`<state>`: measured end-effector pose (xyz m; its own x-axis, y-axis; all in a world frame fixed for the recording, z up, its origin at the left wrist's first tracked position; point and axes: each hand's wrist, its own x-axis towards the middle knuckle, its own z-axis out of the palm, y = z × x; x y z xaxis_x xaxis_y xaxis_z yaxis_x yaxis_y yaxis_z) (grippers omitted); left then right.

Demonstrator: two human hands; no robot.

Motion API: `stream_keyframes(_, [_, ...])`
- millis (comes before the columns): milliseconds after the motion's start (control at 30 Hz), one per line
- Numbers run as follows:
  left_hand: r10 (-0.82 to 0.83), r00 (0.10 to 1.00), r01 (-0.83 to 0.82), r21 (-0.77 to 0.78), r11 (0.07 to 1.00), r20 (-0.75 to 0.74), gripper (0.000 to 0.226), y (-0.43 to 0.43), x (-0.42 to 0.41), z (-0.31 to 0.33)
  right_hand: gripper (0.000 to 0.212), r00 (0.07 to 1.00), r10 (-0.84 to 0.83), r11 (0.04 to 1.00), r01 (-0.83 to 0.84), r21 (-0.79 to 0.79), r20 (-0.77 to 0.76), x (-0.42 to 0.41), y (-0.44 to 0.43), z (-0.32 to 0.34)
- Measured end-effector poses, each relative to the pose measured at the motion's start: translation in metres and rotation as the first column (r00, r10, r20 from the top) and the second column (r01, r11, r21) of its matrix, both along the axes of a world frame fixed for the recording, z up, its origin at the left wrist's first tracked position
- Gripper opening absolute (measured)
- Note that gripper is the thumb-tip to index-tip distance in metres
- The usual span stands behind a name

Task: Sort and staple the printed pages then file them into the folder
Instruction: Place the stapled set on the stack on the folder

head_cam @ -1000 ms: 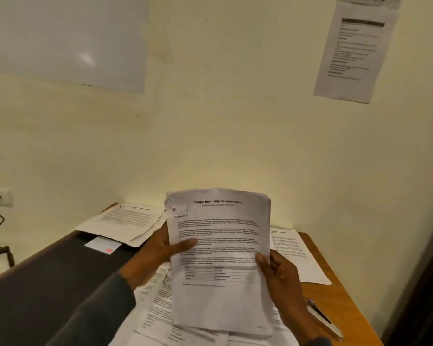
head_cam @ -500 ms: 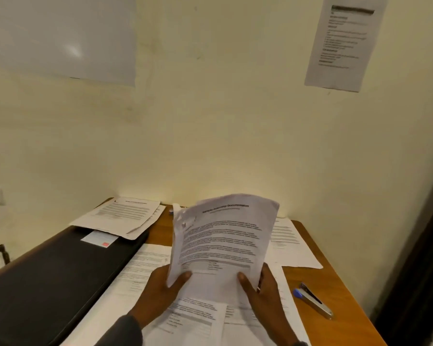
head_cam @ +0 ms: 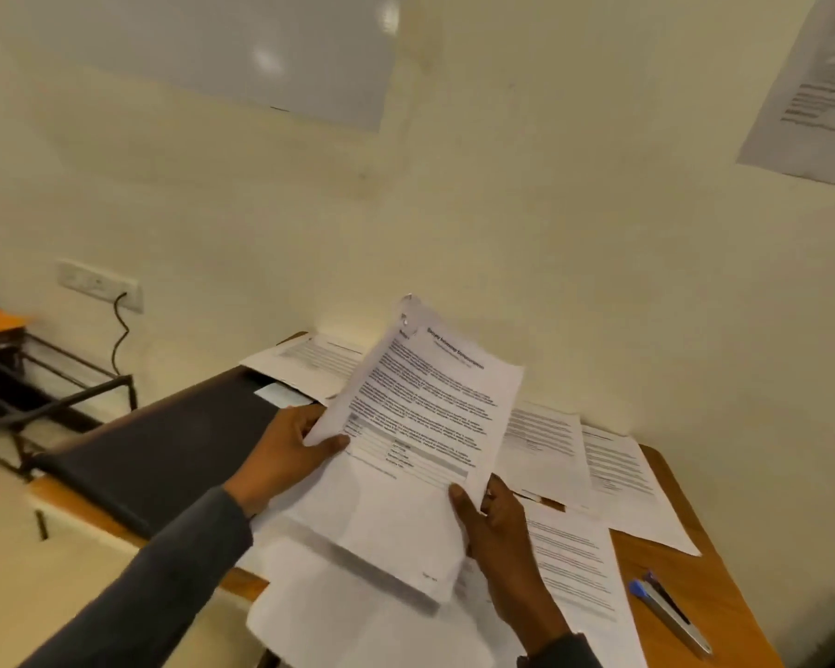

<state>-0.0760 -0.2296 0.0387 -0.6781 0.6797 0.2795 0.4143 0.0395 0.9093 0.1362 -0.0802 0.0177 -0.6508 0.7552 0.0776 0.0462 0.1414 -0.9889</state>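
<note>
I see a whiteboard (head_cam: 203, 50) high on the cream wall (head_cam: 574, 233), a printed notice (head_cam: 815, 89) at right, and a black cable (head_cam: 120, 335) plugged into a wall socket (head_cam: 92, 282) above a metal frame (head_cam: 68, 392).

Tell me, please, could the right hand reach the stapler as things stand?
Probably, once freed: the right hand grips the pages, but the stapler lies uncovered on the desk to its right, with nothing between them.

This is an office workspace: an orange-brown wooden desk (head_cam: 695, 585) at 5 o'clock is strewn with loose white printed sheets (head_cam: 618, 479), with a blue-and-silver metal stapler (head_cam: 671, 614) beside them. On the cream wall hang a glossy white board (head_cam: 203, 50) at 11 o'clock, a printed paper notice (head_cam: 815, 89) at 2 o'clock and a white wall socket (head_cam: 100, 284) at 9 o'clock.
</note>
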Motion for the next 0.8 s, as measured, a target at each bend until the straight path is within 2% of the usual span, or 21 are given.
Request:
stream_keyframes(67, [0.083,0.996,-0.081,-0.055,0.995,0.036,0.016,-0.021,-0.02,-0.005,0.031,0.995,0.096,0.987,-0.097,-0.128,-0.012,-0.023,-0.016,-0.007])
stream_keyframes(233, [0.249,0.964,-0.208,-0.311,0.927,0.097,0.005,-0.069,-0.078,-0.019,0.048,0.957,0.289,0.921,-0.28,-0.272,-0.007,-0.086,-0.058,-0.028])
stream_keyframes(367, [0.379,0.923,-0.306,-0.481,0.821,0.059,0.011,-0.097,-0.125,-0.035,0.056,0.89,0.456,0.832,-0.432,-0.347,-0.016,-0.132,-0.089,-0.042])
stream_keyframes(433, [0.416,0.909,-0.363,-0.542,0.758,-0.026,0.019,-0.107,-0.146,-0.042,0.061,0.863,0.505,0.801,-0.473,-0.366,-0.008,-0.148,-0.101,-0.045])
stream_keyframes(633, [0.48,0.85,-0.51,-0.57,0.645,-0.218,0.022,-0.114,-0.177,-0.049,0.086,0.869,0.49,0.827,-0.438,-0.354,0.071,-0.171,-0.115,-0.047])
stream_keyframes(800, [0.496,0.832,-0.539,-0.581,0.61,-0.25,0.029,-0.106,-0.178,-0.052,0.075,0.851,0.508,0.842,-0.456,-0.289,0.137,-0.169,-0.113,-0.045])
